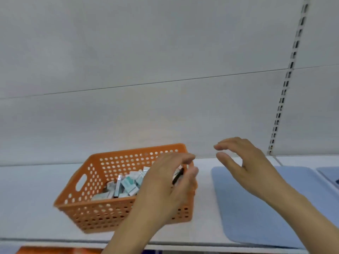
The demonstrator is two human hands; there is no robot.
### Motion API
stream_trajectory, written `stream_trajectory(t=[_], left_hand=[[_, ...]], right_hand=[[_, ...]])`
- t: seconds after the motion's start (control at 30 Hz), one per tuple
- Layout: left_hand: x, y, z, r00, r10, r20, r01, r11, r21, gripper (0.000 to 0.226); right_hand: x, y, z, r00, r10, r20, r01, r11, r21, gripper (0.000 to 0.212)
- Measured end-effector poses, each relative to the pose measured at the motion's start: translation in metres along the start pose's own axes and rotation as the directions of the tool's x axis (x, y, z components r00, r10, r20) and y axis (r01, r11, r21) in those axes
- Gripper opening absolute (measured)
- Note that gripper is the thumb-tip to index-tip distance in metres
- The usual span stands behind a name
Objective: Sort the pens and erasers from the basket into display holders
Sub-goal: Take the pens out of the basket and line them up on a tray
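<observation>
An orange perforated basket (102, 158) stands on the white shelf and holds several white-and-teal boxed erasers (126, 184). My left hand (163, 186) is over the basket's right end, fingers and thumb curled round a dark, blurred pen-like item (177, 176). My right hand (244, 162) hovers to the right of the basket, above the far end of a light blue mat (247, 217), with fingers spread, slightly bent and holding nothing. No display holder is in view.
The white shelf (33, 189) runs along a pale back panel. A slotted upright rail (286, 83) rises at the right. A second blue mat (328, 174) shows at the right edge. Something orange (55, 251) lies below the shelf's front edge.
</observation>
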State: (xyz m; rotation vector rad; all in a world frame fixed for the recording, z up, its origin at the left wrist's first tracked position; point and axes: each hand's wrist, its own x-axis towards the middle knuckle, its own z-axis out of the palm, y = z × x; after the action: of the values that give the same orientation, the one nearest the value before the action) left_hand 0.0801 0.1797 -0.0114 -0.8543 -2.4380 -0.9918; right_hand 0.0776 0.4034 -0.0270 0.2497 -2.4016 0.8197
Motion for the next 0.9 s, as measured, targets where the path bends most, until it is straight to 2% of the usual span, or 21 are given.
stream_trajectory(t=[0.1, 0.17, 0.3, 0.37, 0.4, 0.47, 0.53, 0.57, 0.63, 0.67, 0.7, 0.8, 0.9], left_hand=[[-0.008, -0.047, -0.049, 0.995, -0.097, -0.009, 0.097, 0.993, 0.067, 0.029], [-0.009, -0.075, -0.074, 0.990, -0.137, 0.027, 0.131, 0.978, 0.160, 0.031], [-0.005, -0.122, -0.105, 0.955, -0.215, 0.204, 0.165, 0.957, 0.237, 0.027], [-0.005, -0.137, -0.113, 0.915, -0.250, 0.316, 0.162, 0.947, 0.277, 0.028], [-0.006, -0.142, -0.116, 0.908, -0.256, 0.332, 0.156, 0.941, 0.299, 0.031], [-0.007, -0.154, -0.123, 0.951, -0.209, 0.229, 0.115, 0.924, 0.365, 0.043], [-0.007, -0.162, -0.130, 0.951, -0.290, 0.104, 0.206, 0.848, 0.488, 0.058], [-0.007, -0.167, -0.133, 0.913, -0.400, 0.073, 0.304, 0.790, 0.532, 0.065], [-0.008, -0.170, -0.134, 0.759, -0.642, 0.105, 0.507, 0.685, 0.523, 0.072], [-0.009, -0.170, -0.133, 0.693, -0.708, 0.138, 0.590, 0.666, 0.456, 0.068], [-0.010, -0.171, -0.132, 0.654, -0.740, 0.155, 0.656, 0.658, 0.370, 0.059], [-0.011, -0.175, -0.131, 0.662, -0.743, 0.100, 0.704, 0.662, 0.257, 0.035], [-0.016, -0.174, -0.130, 0.679, -0.733, 0.035, 0.719, 0.674, 0.171, 0.027]], right_hand=[[0.022, -0.035, 0.035, 0.990, -0.078, 0.116, 0.075, 0.997, 0.031, 0.017], [0.035, -0.056, 0.052, 0.963, -0.098, 0.253, 0.104, 0.995, -0.011, 0.018], [0.052, -0.078, 0.078, 0.808, -0.020, 0.588, 0.211, 0.943, -0.259, 0.037], [0.056, -0.079, 0.090, 0.734, 0.062, 0.676, 0.285, 0.876, -0.390, 0.048], [0.057, -0.079, 0.095, 0.716, 0.108, 0.690, 0.303, 0.842, -0.447, 0.050], [0.059, -0.079, 0.099, 0.712, 0.150, 0.686, 0.322, 0.799, -0.509, 0.044], [0.060, -0.077, 0.099, 0.722, 0.131, 0.679, 0.329, 0.798, -0.504, 0.034], [0.060, -0.076, 0.098, 0.727, 0.114, 0.677, 0.334, 0.803, -0.494, 0.030], [0.059, -0.075, 0.099, 0.727, 0.087, 0.681, 0.353, 0.803, -0.480, 0.026], [0.060, -0.075, 0.099, 0.727, 0.078, 0.682, 0.361, 0.801, -0.477, 0.024], [0.060, -0.075, 0.100, 0.725, 0.069, 0.685, 0.371, 0.800, -0.473, 0.023], [0.061, -0.076, 0.100, 0.712, 0.064, 0.700, 0.398, 0.784, -0.477, 0.021], [0.060, -0.075, 0.101, 0.708, 0.046, 0.705, 0.429, 0.765, -0.480, 0.020]])
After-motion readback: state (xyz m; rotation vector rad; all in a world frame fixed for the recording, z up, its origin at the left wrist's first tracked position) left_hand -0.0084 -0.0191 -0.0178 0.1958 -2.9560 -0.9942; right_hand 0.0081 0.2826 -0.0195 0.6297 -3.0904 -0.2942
